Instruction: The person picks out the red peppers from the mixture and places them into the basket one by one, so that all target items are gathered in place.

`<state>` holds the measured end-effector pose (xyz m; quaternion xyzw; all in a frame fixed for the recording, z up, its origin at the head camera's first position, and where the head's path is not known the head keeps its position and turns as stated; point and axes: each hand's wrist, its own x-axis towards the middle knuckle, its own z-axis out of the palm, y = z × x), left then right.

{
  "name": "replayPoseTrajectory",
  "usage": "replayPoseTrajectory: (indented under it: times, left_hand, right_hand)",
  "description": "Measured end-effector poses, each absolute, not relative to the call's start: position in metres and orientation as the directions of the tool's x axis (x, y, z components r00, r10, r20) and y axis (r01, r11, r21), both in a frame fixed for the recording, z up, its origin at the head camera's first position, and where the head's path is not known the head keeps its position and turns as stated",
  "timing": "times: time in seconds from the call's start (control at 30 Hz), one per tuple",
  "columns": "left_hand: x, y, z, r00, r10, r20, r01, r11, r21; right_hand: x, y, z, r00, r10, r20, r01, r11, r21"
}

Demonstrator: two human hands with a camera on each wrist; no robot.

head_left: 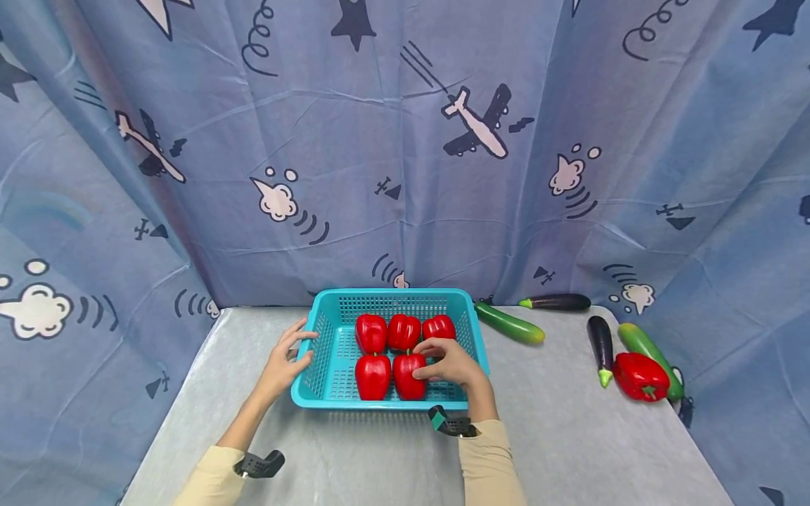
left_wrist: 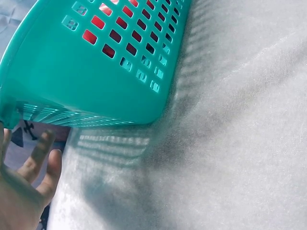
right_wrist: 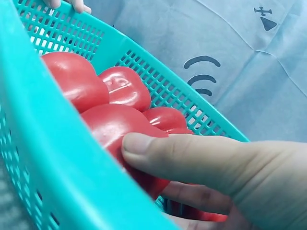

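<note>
A turquoise plastic basket (head_left: 380, 405) holds several red bell peppers. My right hand (head_left: 457, 367) reaches over its right side and grips the front-right bell pepper (head_left: 405, 379), thumb on one side and fingers on the other, as the right wrist view shows. Beside that one lies another bell pepper (head_left: 373, 378); behind them is a back row with a bell pepper (head_left: 371, 333) at its left end. My left hand (head_left: 278, 365) is at the basket's left rim, fingers spread and fairly straight, their tips over the edge. The undersides of the peppers are hidden.
Right of the basket lie a green cucumber (head_left: 511, 325) and an eggplant (head_left: 560, 302). Farther right are another eggplant (head_left: 600, 344), a red bell pepper (head_left: 640, 377) and a second cucumber (head_left: 645, 344). A patterned blue curtain (head_left: 380, 140) hangs behind the white-covered table (head_left: 354, 457).
</note>
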<state>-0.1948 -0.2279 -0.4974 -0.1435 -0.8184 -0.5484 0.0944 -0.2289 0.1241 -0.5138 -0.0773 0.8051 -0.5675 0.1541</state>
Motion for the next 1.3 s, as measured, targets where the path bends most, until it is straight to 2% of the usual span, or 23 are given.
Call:
replayPoseTrajectory:
  times: [0.73,1.3]
  left_hand:
    - [-0.1948,-0.2272,-0.4996,-0.939,0.124,0.32,0.343,0.355,0.869]
    - [-0.1943,-0.2268,-0.4973,-0.944,0.118,0.307,0.329,0.373,0.868]
  right_hand:
    - [-0.2284,0.1232,-0.5128,-0.924,-0.354,-0.143,0.016,0.338,-0.941]
    - [-0.2296,0.1241,-0.5156,-0.928,-0.354,-0.117,-0.036,0.397,-0.917]
